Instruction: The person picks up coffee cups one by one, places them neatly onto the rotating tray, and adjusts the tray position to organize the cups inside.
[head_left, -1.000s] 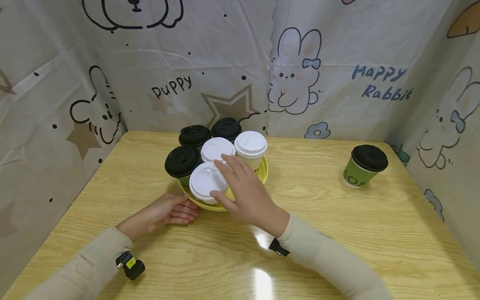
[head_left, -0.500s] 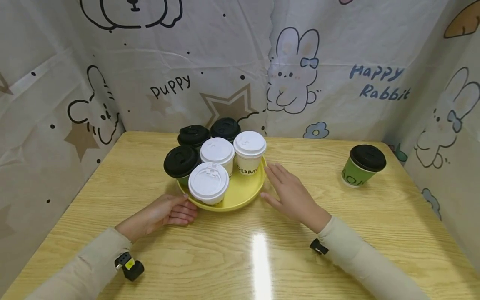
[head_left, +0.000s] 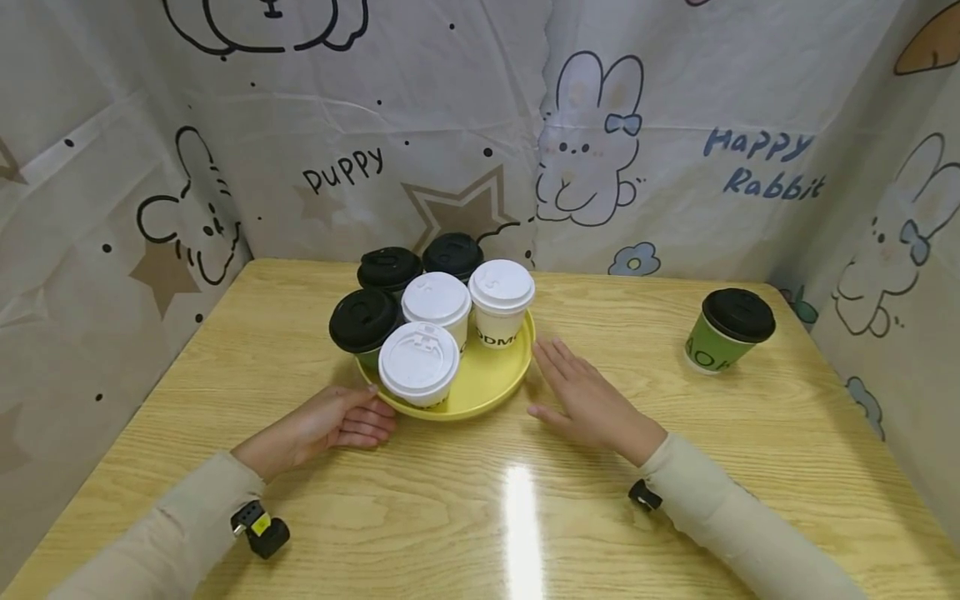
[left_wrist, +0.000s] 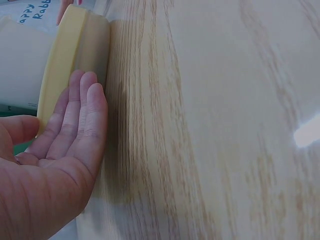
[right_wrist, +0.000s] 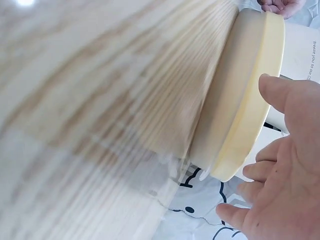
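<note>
A round yellow tray [head_left: 487,379] carries three white-lidded paper cups [head_left: 418,362] and three black-lidded cups [head_left: 365,321], crowded toward its left and back. My left hand [head_left: 330,423] holds the tray's front-left rim. In the left wrist view its thumb lies at the rim, and its fingers [left_wrist: 90,110] run along the tray's outer side. On the right, my right hand [head_left: 592,402] is spread beside the tray, fingertips right at its edge. The right wrist view shows its thumb and fingers [right_wrist: 257,172] apart, alongside the tray wall [right_wrist: 245,110].
A green cup [head_left: 723,333] with a black lid stands alone at the right of the wooden table [head_left: 420,517]. Behind the table hangs a cloth [head_left: 465,108] printed with cartoon animals, which also covers both sides.
My right hand has left the white-lidded cups and moved right, to the tray's right edge. The left hand keeps its place at the front-left rim.
</note>
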